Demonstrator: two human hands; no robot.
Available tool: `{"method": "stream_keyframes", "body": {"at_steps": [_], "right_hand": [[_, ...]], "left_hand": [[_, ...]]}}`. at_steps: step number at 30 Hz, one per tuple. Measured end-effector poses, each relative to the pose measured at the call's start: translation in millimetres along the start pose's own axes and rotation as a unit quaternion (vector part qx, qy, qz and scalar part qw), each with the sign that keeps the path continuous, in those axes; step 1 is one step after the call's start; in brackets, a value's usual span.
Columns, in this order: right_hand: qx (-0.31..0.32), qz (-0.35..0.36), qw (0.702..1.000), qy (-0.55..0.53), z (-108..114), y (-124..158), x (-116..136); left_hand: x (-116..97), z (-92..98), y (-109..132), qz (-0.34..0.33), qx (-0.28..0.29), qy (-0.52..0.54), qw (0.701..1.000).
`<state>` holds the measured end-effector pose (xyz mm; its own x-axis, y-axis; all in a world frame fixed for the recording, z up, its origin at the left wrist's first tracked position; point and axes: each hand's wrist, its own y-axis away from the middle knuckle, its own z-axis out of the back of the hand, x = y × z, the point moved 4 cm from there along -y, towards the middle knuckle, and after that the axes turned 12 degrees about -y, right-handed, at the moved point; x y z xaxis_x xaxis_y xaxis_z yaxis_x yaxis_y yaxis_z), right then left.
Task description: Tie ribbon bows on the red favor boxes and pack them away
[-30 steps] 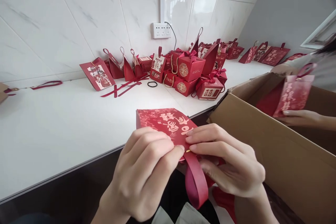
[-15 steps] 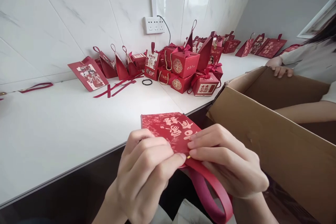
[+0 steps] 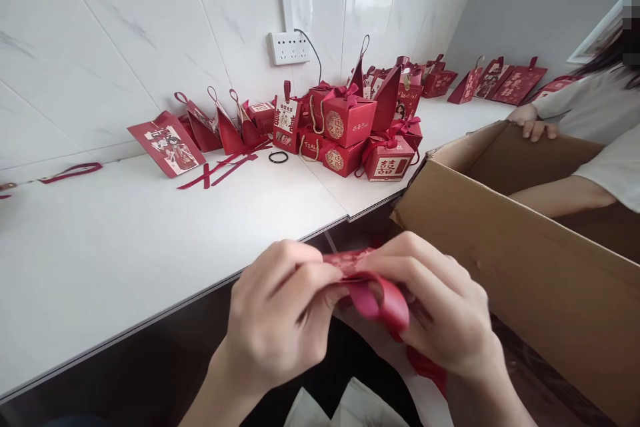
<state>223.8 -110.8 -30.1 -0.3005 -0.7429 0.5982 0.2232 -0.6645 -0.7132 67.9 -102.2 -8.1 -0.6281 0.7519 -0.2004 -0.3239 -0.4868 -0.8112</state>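
Note:
Both my hands hold a flat red paper gift bag [image 3: 350,259] just off the front edge of the white counter [image 3: 125,247]. My left hand [image 3: 280,320] pinches its left side, fingers curled. My right hand [image 3: 440,313] grips the right side, with the bag's red ribbon handle [image 3: 385,300] looped over its fingers. Most of the bag is hidden between my hands; only a narrow red patterned edge shows.
A large open cardboard box [image 3: 500,260] stands at the right; another person's arm [image 3: 555,197] reaches into it and their hand [image 3: 533,125] rests on its far rim. Several red gift boxes and bags [image 3: 350,127] crowd the counter's back, below a wall socket [image 3: 289,48]. Loose red ribbons [image 3: 220,170] lie nearby.
The bag has tipped from face-up to nearly edge-on and come lower, toward me. The ribbon handle now loops over my right fingers. The other person's red bag has gone from view into the box.

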Motion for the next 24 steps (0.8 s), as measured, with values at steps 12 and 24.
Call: {"method": "stream_keyframes", "body": {"at_steps": [12,24], "right_hand": [[0.116,0.0,0.93,-0.348,-13.3,-33.7,-60.6],[-0.128,-0.206,0.922,-0.301,-1.2,-4.2,-69.9]], "left_hand": [[48.2,-50.9,4.9,0.239,0.25,0.369,0.863],[42.8,-41.6,10.6,0.42,0.145,0.208,0.871]]}}
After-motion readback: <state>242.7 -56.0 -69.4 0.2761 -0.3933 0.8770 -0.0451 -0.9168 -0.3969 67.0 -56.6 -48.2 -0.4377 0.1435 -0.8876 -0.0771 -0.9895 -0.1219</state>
